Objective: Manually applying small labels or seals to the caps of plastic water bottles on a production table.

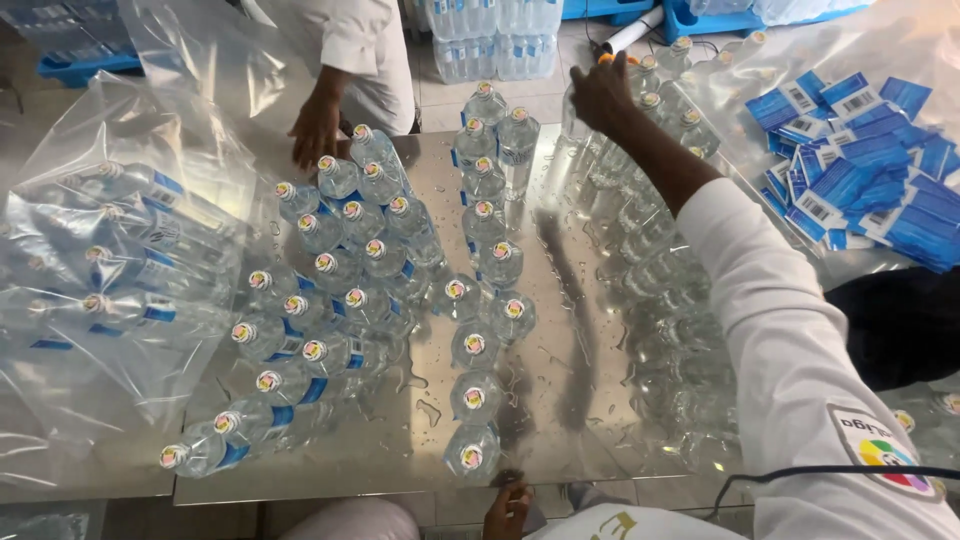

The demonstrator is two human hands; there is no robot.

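Observation:
My right hand (pixel 603 92) reaches far across the wet steel table (pixel 560 400), fingers closed around the orange cap of a clear water bottle (pixel 606 60) at the far edge. My left hand (pixel 508 508) rests low at the near table edge, just below the closest bottle (pixel 472 452) of a middle row; its fingers are mostly hidden. Several capped, labelled water bottles (pixel 340 300) stand in rows on the left half of the table.
Another person's hand (pixel 318 130) touches bottles at the far left of the table. Clear plastic bags with bottles (pixel 110 260) lie at the left. Unlabelled bottles (pixel 660 330) crowd the right side. A heap of blue labels (pixel 860 170) lies at the far right.

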